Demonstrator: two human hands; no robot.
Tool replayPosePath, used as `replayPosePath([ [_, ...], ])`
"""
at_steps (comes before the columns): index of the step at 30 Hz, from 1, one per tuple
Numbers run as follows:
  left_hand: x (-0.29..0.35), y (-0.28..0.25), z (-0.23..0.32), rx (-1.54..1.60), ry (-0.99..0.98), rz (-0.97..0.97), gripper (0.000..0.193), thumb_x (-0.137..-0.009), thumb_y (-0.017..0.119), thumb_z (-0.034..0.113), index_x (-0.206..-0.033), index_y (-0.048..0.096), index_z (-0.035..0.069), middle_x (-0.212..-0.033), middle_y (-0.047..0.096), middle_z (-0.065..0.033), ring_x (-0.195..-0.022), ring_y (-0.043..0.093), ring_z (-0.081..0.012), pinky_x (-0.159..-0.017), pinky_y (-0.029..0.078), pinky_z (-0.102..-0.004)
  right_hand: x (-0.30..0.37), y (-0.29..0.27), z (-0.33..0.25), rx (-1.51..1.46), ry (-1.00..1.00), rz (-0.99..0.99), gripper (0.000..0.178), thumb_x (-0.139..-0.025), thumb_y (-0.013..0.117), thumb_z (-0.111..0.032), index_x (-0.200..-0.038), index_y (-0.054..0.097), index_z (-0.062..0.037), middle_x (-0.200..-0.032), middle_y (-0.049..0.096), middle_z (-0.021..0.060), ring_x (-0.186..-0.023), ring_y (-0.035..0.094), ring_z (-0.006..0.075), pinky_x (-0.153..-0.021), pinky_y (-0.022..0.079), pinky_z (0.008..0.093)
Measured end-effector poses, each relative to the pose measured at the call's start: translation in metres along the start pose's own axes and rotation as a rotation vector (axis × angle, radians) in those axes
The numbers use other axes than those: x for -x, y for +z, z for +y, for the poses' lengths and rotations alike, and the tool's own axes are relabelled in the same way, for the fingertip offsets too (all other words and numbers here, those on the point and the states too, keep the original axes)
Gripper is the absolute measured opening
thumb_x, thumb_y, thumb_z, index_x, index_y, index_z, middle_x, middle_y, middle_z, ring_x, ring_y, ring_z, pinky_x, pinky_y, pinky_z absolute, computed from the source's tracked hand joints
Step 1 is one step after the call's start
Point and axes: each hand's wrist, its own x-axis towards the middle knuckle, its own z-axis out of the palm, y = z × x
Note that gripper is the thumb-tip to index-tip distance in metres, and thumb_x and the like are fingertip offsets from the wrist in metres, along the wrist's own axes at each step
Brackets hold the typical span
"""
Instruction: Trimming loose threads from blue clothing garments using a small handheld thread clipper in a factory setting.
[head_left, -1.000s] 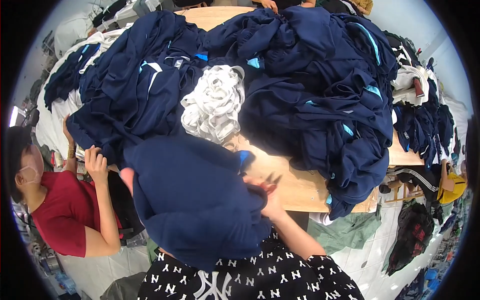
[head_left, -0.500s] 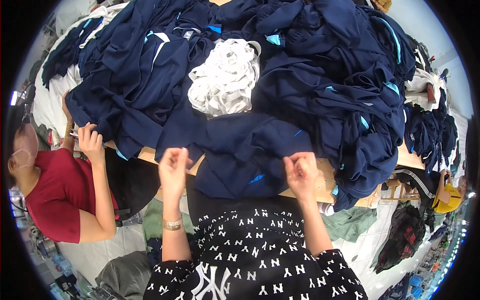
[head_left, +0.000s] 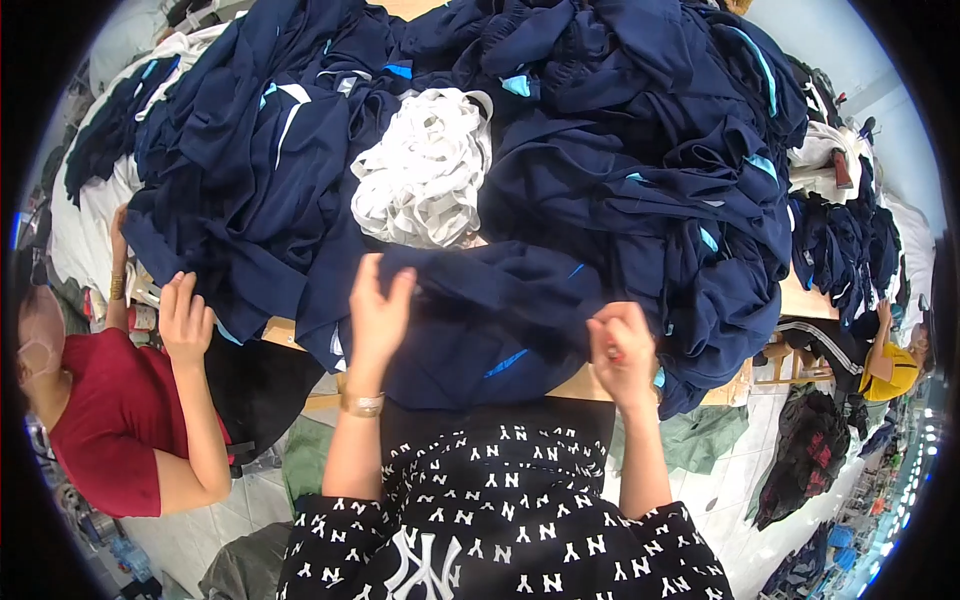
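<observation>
In front of me a dark navy garment (head_left: 470,345) with a bright blue mark lies over the near table edge. My left hand (head_left: 380,315), a gold band at its wrist, is raised over the garment's left side, thumb and fingers apart and nothing seen between them. Above the garment's right edge, my right hand (head_left: 622,345) is curled closed. A small reddish spot shows at its fingers, but what it holds, if anything, I cannot make out. Just beyond the garment sits a heap of white band (head_left: 425,170), looped and tangled.
Navy garments with light blue trims are piled on the left (head_left: 230,190) and right (head_left: 640,190) of the wooden table (head_left: 585,385). A co-worker in a red top (head_left: 120,420) handles the left pile. Another in yellow (head_left: 893,375) is far right. Dark cloth (head_left: 805,455) lies on the floor.
My left hand has moved right and farther over the garment, its fingers spreading. My right hand has shifted slightly right and down. The co-worker's near hand has lowered a little.
</observation>
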Motion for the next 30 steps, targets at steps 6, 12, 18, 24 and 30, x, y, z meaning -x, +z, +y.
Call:
replayPosePath([
  [6,-0.012,-0.051,0.065,0.136,0.077,-0.034,0.026,-0.078,0.069,0.008,-0.094,0.050,0.003,-0.076,0.057,-0.0001,-0.066,0.051,-0.0059,-0.061,0.042,-0.0201,-0.019,-0.016,0.007,0.086,-0.043,0.473,0.027,-0.076,0.062,0.011,-0.063,0.041,-0.0006,-0.080,0.051,0.0102,-0.067,0.053,0.0191,-0.054,0.041,0.0252],
  [12,-0.003,-0.032,0.036,-0.739,0.220,0.112,0.053,-0.068,0.076,0.018,-0.113,0.052,0.006,-0.106,0.052,-0.0179,-0.100,0.050,-0.0334,-0.083,0.041,-0.0390,-0.001,0.041,0.052,0.099,0.091,0.163,0.018,-0.063,0.054,0.015,-0.074,0.050,0.0016,-0.088,0.052,0.0135,-0.081,0.053,0.0315,-0.070,0.044,0.0342],
  [18,-0.001,0.029,0.037,-0.329,0.383,-0.123,0.012,-0.077,0.066,0.010,-0.084,0.060,0.003,-0.081,0.060,-0.0106,-0.080,0.058,-0.0285,-0.071,0.047,-0.0366,-0.016,0.037,0.026,0.151,-0.117,0.240,0.016,-0.066,0.066,0.005,-0.075,0.055,-0.0013,-0.089,0.058,0.0116,-0.095,0.056,0.0291,-0.080,0.041,0.0387],
  [24,-0.039,0.074,0.022,-0.361,0.569,-0.409,0.032,-0.081,0.065,0.027,-0.098,0.061,0.000,-0.091,0.061,-0.0175,-0.090,0.057,-0.0338,-0.082,0.044,-0.0394,-0.016,0.044,0.013,0.136,-0.303,-0.092,0.017,-0.068,0.071,-0.008,-0.067,0.054,-0.0060,-0.074,0.058,0.0044,-0.083,0.058,0.0228,-0.091,0.036,0.0436],
  [30,-0.047,0.061,0.009,-0.516,0.724,-0.617,0.033,-0.079,0.065,0.026,-0.105,0.062,0.005,-0.096,0.063,-0.0174,-0.103,0.055,-0.0336,-0.089,0.042,-0.0407,0.024,0.025,0.007,0.302,-0.274,-0.210,0.024,-0.072,0.070,-0.018,-0.057,0.053,-0.0084,-0.064,0.055,0.0026,-0.076,0.054,0.0199,-0.091,0.036,0.0424],
])
